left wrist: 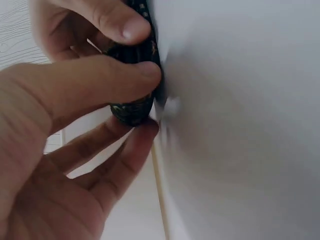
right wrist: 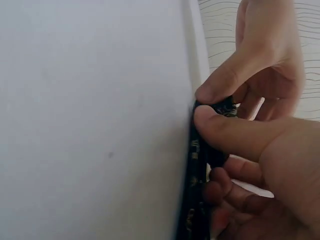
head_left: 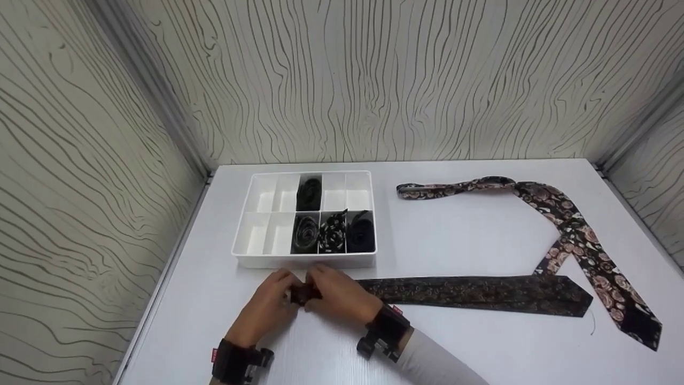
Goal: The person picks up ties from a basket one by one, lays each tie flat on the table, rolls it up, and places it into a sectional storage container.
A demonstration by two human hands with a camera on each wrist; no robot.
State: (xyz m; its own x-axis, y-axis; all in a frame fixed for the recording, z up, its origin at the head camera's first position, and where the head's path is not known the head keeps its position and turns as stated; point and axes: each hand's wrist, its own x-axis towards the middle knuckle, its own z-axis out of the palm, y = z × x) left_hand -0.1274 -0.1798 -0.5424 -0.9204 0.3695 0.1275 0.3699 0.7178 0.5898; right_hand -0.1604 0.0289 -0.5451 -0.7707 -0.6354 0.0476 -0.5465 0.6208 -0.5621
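Dark patterned necktie (head_left: 475, 295): lies on the white table (head_left: 481, 353), before the ten-compartment tray (head_left: 304, 261) | left hand (head_left: 265, 311), right hand (head_left: 342, 297): both pinch its rolled end (head_left: 302, 293) | step: rolling, I judge | next: seems to need even tension, winding toward the pointed tip (head_left: 582, 298)

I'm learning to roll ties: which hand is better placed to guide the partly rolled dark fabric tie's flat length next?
Probably the right hand: it's nearer the tie's flat length, while the left hand pinches the roll from the opposite side.
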